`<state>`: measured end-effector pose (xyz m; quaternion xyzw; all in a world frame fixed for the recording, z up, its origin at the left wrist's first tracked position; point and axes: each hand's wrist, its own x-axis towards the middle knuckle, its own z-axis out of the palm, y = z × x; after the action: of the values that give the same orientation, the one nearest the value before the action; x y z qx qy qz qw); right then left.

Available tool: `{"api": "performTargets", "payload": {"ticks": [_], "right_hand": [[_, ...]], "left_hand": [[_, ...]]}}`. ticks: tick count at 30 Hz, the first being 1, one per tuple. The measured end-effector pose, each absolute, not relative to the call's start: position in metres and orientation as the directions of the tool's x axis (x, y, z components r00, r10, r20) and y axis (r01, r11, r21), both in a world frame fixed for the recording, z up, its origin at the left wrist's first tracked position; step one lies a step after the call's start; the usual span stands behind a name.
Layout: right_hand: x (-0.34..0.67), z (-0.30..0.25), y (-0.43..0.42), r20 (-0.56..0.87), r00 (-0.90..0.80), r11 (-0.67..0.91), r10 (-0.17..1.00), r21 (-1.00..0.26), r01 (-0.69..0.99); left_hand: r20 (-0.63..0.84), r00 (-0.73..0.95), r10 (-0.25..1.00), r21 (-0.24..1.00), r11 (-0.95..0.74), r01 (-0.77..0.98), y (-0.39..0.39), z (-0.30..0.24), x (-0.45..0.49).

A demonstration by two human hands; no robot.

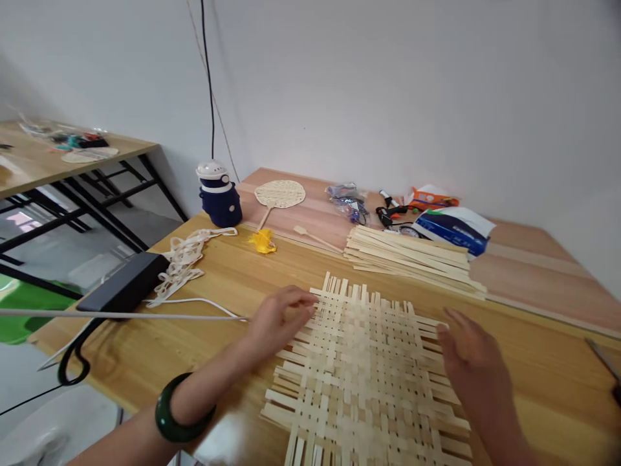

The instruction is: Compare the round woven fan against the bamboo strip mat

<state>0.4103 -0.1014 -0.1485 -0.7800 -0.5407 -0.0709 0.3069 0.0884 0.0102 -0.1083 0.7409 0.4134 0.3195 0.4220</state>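
A mat of pale woven strips (361,362) lies on the wooden table, its loose strip ends sticking out along the edges. At its upper left edge is my left hand (281,320), thumb and fingers curved and apart, fingertips close to the strip ends; whether they touch is hard to tell. Beside the right edge hovers my right hand (475,359), slightly blurred, with thumb and fingers spread and nothing between them. A dark green bangle (169,414) circles my left wrist.
Behind the mat lies a stack of loose strips (407,255). Further back are a round woven fan (280,194), a glue gun (391,212) and a blue packet (451,230). To the left are a dark blue container (220,200), white cord (182,259) and a black box (126,285). Scissors (604,359) lie far right.
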Motion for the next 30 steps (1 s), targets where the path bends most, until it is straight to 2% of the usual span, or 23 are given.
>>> {"api": "performTargets", "payload": {"ticks": [4, 8, 11, 17, 21, 24, 30], "right_hand": [[0.408, -0.163, -0.094, 0.475, 0.276, -0.182, 0.836, -0.234, 0.955], [0.409, -0.18, -0.089, 0.484, 0.179, -0.16, 0.857, -0.08, 0.984], [0.409, -0.185, -0.087, 0.474, 0.153, -0.141, 0.867, -0.062, 0.988], [0.406, -0.179, -0.067, 0.396, 0.264, -0.145, 0.88, -0.304, 0.941], [0.395, -0.178, -0.046, 0.384, 0.274, -0.117, 0.882, -0.386, 0.915], [0.387, -0.181, -0.038, 0.387, 0.271, -0.077, 0.881, -0.446, 0.891], [0.392, -0.187, -0.048, 0.39, 0.361, -0.08, 0.847, -0.577, 0.813]], "left_hand": [[0.216, 0.634, 0.742, 0.67, -0.585, 0.457, 0.013, -0.124, 0.11], [0.209, 0.706, 0.677, 0.511, -0.691, 0.511, 0.021, -0.14, 0.127], [0.19, 0.733, 0.653, 0.456, -0.72, 0.523, 0.026, -0.155, 0.133], [0.166, 0.753, 0.637, 0.411, -0.739, 0.534, 0.041, -0.165, 0.125], [0.099, 0.706, 0.701, 0.328, -0.693, 0.642, 0.054, -0.154, 0.114], [0.102, 0.662, 0.742, 0.26, -0.663, 0.702, 0.055, -0.144, 0.115], [0.128, 0.761, 0.636, 0.323, -0.752, 0.575, 0.036, -0.143, 0.146]]}}
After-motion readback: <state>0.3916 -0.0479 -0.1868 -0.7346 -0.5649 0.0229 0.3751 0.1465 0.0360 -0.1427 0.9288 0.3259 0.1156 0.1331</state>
